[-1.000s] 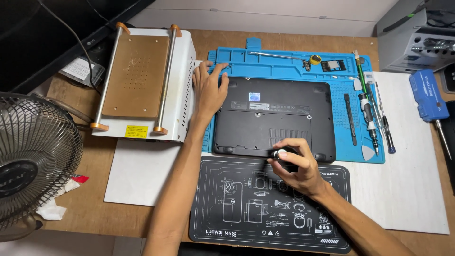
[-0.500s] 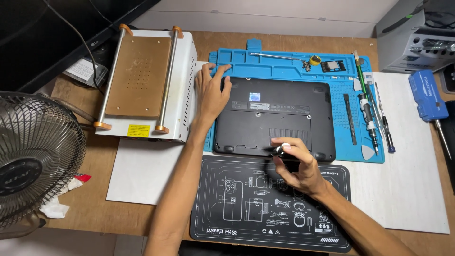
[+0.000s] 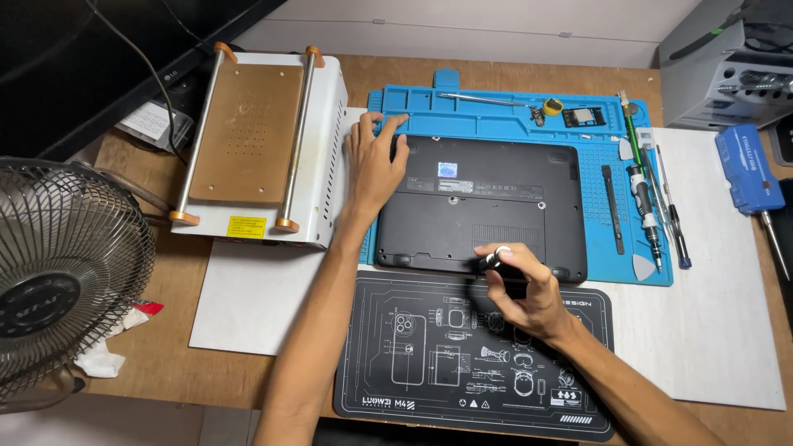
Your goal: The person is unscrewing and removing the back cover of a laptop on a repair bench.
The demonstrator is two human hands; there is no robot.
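At the near edge of the blue mat (image 3: 512,124), a small screwdriver (image 3: 493,262) was pinched closed in the right hand (image 3: 529,293) over the upturned black laptop (image 3: 483,206), which was best steadied flat by the open left hand (image 3: 373,161) while the tip was kept upright.

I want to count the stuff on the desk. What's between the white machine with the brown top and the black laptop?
In the head view, only the person's left hand lies between the white machine and the upside-down black laptop, pressing the laptop's corner.

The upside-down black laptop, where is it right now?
In the head view the black laptop lies bottom-up on the blue mat, mid-desk, with the left hand flat on its left corner and the right hand at its near edge.
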